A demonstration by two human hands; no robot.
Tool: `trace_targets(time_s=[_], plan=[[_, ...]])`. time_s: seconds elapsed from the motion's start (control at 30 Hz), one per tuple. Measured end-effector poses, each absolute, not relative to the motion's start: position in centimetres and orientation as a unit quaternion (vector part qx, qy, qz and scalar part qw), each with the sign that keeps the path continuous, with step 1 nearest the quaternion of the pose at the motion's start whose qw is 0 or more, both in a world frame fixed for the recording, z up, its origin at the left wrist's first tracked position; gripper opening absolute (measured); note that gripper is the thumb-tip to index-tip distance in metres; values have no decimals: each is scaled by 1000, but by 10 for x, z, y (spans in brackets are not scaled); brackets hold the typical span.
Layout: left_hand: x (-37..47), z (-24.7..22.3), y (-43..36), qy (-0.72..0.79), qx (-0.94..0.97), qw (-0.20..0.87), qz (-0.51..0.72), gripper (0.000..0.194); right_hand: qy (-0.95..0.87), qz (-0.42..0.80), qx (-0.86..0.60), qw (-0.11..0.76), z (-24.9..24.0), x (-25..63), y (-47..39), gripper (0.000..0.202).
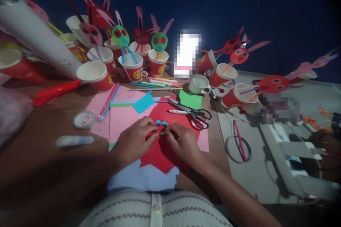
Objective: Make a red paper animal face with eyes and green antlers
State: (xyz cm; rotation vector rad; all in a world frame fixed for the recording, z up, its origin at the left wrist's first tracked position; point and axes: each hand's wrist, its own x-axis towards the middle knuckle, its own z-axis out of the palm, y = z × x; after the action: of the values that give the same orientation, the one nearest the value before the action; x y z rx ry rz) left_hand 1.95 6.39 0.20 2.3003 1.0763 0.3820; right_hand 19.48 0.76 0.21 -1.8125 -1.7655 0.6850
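Note:
My left hand (142, 134) and my right hand (181, 138) meet over a sheet of red paper (151, 156). Between their pinched fingertips is a small green piece of paper (161, 133), partly covered by the fingers. Just beyond the fingertips, two round blue-and-dark paper pieces (161, 123) lie side by side on the red sheet. Black-handled scissors (198, 115) rest to the right of these pieces, beside a white pen (178, 112). Pink paper (125, 120) lies under the red sheet, and pale blue paper (141, 177) shows nearer my body.
Red-and-white paper cups (94, 76) holding paper animal heads on straws line the back. A lit screen (187, 53) stands among them. Clear tape (84, 119) and a glue tube (75, 140) lie left; a white mug (199, 85) and a tape ring (238, 149) are right.

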Motion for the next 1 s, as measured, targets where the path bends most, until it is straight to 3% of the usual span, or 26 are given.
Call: trace_targets(time_s=[0.5,1.0], plan=[[30,7,70,403,884,219,86,23,-670,234,-643,287,-3,207,8,21],[39,30,86,372,904,210,-24,22,-738,130,-637,184,-5,210,-1,25]])
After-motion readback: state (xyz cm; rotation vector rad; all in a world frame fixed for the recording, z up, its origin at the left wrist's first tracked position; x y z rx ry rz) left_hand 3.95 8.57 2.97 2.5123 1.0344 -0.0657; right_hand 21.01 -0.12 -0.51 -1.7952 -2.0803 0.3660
